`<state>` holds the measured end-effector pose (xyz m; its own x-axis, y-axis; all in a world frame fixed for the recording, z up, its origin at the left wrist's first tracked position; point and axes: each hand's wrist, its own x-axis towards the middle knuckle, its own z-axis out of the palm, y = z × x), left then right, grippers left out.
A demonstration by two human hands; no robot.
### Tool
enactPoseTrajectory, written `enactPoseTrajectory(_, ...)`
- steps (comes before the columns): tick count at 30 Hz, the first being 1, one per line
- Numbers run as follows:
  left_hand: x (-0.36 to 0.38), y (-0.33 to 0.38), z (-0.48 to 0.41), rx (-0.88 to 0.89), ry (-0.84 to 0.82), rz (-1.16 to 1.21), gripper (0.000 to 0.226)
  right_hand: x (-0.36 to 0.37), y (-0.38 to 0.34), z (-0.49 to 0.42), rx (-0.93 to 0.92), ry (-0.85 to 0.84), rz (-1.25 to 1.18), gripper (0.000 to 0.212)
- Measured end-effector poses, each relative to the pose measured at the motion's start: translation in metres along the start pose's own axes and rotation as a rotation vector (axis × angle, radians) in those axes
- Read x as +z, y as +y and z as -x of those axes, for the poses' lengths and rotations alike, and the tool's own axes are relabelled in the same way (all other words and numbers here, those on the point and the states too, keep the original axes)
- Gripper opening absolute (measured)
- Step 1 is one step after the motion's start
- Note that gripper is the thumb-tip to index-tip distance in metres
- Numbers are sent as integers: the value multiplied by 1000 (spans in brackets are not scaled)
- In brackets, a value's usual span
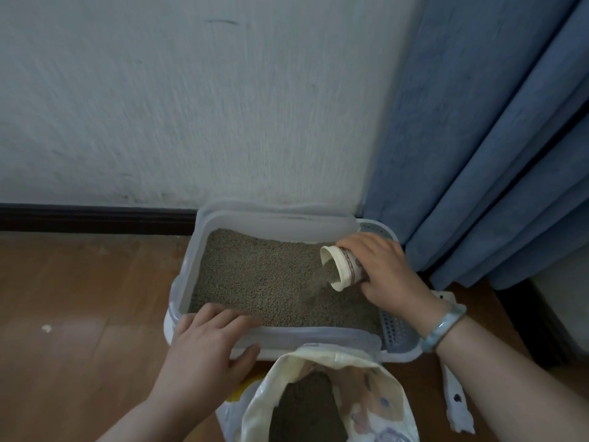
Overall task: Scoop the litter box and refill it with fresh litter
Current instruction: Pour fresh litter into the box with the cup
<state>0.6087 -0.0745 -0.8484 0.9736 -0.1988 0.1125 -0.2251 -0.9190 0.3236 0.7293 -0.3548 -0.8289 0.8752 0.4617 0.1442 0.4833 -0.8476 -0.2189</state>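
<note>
In the head view the litter box (318,334) stood on the wooden floor (79,298) by the wall, filled with grey-brown litter (261,275); the right hand (387,272), at the 3 o'clock side of the box, was wrapped around a white cup (342,266) tilted toward 8 o'clock, and litter was running out of it into the box; the left hand (207,342) lay with straight, spread fingers on the near rim at 7 o'clock, holding nothing; an open litter bag (366,387) stood just beside the box at 6 o'clock.
</note>
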Motion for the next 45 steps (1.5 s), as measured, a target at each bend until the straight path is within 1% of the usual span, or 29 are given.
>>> enactPoseTrajectory(7, 3, 1, 3, -6, 33, -19, 36, -16, 3, -7, -96, 110, 69, 77)
enactPoseTrajectory(18, 4, 0, 1, -48, -2, 62, 37, -14, -3, -4, -159, 120, 157, 76)
enactPoseTrajectory(23, 3, -1, 1, -43, -17, 80, 41, -13, -10, -3, -221, 138, 265, 76)
enactPoseTrajectory(27, 3, 0, 2, -41, -14, 82, 42, -13, -17, -2, -240, 200, 299, 64)
enactPoseTrajectory(29, 3, 0, 2, -36, -16, 78, 42, -13, -20, -2, -235, 225, 307, 61)
enactPoseTrajectory(31, 3, 0, 3, -31, -23, 76, 43, -14, -20, -1, -198, 231, 312, 66)
enactPoseTrajectory(33, 3, 0, 2, -34, -26, 82, 44, -13, -20, 2, -101, 216, 264, 76)
enactPoseTrajectory(35, 3, 0, 2, -35, -23, 83, 43, -12, -19, 9, 18, 182, 169, 78)
enactPoseTrajectory(38, 3, 0, 3, -27, -28, 79, 43, -10, -17, 20, 196, 98, 2, 74)
enactPoseTrajectory(41, 2, 0, 4, -29, -46, 76, 47, -9, -12, 28, 367, 16, -176, 76)
enactPoseTrajectory(45, -3, 1, 2, -42, -104, 71, 57, -14, -13, 33, 464, 7, -537, 82)
